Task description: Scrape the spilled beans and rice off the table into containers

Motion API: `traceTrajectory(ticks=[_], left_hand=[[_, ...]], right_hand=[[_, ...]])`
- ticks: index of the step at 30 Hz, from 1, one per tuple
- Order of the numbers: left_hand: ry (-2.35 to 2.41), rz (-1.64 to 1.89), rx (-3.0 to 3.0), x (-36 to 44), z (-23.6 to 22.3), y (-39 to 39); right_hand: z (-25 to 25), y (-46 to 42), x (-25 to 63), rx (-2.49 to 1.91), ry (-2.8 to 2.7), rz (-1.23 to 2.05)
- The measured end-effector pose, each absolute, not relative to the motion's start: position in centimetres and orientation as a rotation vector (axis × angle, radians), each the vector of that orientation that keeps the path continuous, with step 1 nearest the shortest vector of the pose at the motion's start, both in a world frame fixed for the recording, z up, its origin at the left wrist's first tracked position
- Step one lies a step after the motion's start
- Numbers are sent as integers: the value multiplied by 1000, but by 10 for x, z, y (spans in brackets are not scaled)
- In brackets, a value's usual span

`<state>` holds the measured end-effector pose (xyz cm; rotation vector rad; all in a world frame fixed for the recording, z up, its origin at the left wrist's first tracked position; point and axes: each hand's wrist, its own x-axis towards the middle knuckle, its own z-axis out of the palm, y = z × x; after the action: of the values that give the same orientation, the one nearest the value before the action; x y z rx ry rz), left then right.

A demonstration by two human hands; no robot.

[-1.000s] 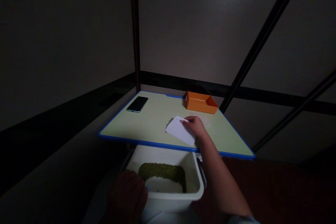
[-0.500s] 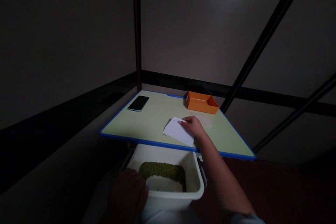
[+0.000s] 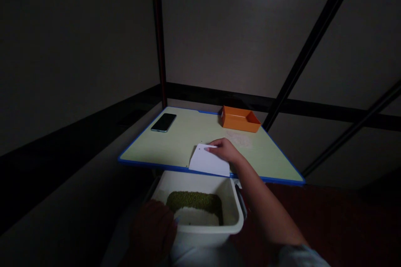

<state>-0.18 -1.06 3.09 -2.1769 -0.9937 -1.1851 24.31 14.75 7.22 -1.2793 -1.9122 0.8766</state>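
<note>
My right hand grips a flat white plastic scraper by its upper edge, its lower edge resting at the near blue rim of a pale green table. Just below that rim sits a white tub holding a heap of small green beans. My left hand is in shadow and wraps the tub's near left corner.
A dark phone lies at the table's far left. An orange tray stands at the far edge. Dark metal poles rise behind the table in front of grey walls. A faint pale smear marks the tabletop near the tray.
My right hand has drawn the scraper toward me, from mid-table down to the near edge above the tub. The left hand has stayed on the tub.
</note>
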Motion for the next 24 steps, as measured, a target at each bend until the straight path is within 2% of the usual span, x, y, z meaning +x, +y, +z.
traceTrajectory(ticks=[6, 19, 24], left_hand=[[-949, -1160, -2159, -3, 31, -11], [-980, -1099, -2206, -5, 28, -12], [-969, -1076, -2227, -7, 31, -12]], right_hand=[[75, 144, 243, -1256, -1864, 907], [85, 169, 218, -1377, -2026, 462], [86, 178, 200, -1257, -2079, 496]])
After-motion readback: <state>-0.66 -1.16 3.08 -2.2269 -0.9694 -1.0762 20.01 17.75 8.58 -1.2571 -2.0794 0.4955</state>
